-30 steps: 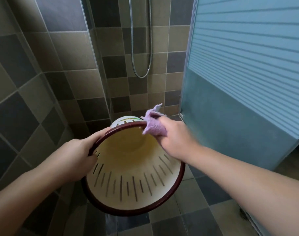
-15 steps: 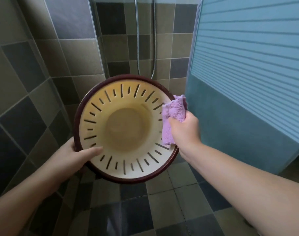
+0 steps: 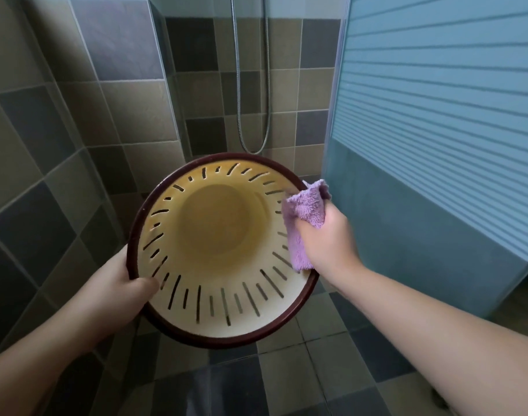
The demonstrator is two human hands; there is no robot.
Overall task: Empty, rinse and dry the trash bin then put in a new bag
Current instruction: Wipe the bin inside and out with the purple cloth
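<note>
Tiled shower corner, shower hose (image 3: 252, 85) hanging upper centre, frosted glass panel (image 3: 436, 130) right. Trash bin (image 3: 220, 319) held mid-frame off floor, mouth tipped toward camera, empty, no bag. Left hand (image 3: 118, 283) grips rim at lower left, thumb hooked inside. Right hand (image 3: 328, 238) fingers curled round purple cloth (image 3: 304, 217), pressing it on inner wall at right. Drying advice: sweep round wall, work cloth across slots, then base; keep rim grip firm.
</note>
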